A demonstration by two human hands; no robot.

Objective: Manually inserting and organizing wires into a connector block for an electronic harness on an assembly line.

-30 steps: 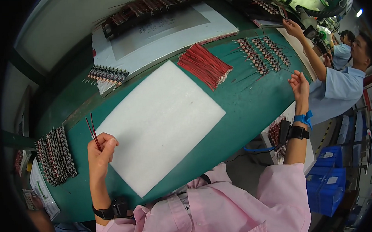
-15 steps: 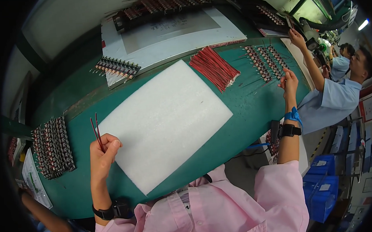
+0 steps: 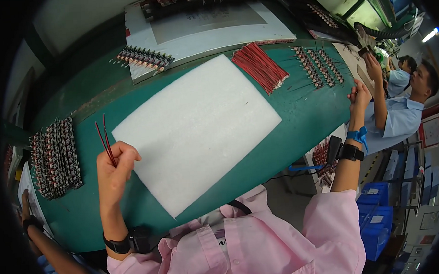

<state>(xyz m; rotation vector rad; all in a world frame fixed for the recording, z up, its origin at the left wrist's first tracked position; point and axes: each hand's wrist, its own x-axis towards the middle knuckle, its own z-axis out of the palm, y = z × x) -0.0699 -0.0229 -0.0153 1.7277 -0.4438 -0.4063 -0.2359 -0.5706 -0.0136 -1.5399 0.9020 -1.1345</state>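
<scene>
My left hand (image 3: pixel 116 167) is closed over the left side of a white foam sheet (image 3: pixel 199 128), pinching a few thin red and black wires (image 3: pixel 106 144) that stick up and away from me. Off the right edge of the green table, my right hand (image 3: pixel 359 97) is raised with its fingers curled together; what they hold, if anything, is too small to make out. Nearest to it on the table lie three rows of small circuit boards (image 3: pixel 319 66) with round parts. A bundle of red wires (image 3: pixel 260 66) lies beyond the foam sheet.
Stacked circuit boards (image 3: pixel 56 159) fill the table's left end. Another board strip (image 3: pixel 145 58) rests at the corner of a white framed panel (image 3: pixel 215 32). A co-worker (image 3: pixel 399 100) stands at the right, one hand raised near mine. Another person's arm (image 3: pixel 53 252) shows at lower left.
My right hand has moved right, away from the board rows and past the table edge. The co-worker's raised hand has come lower. My left hand still grips the wires.
</scene>
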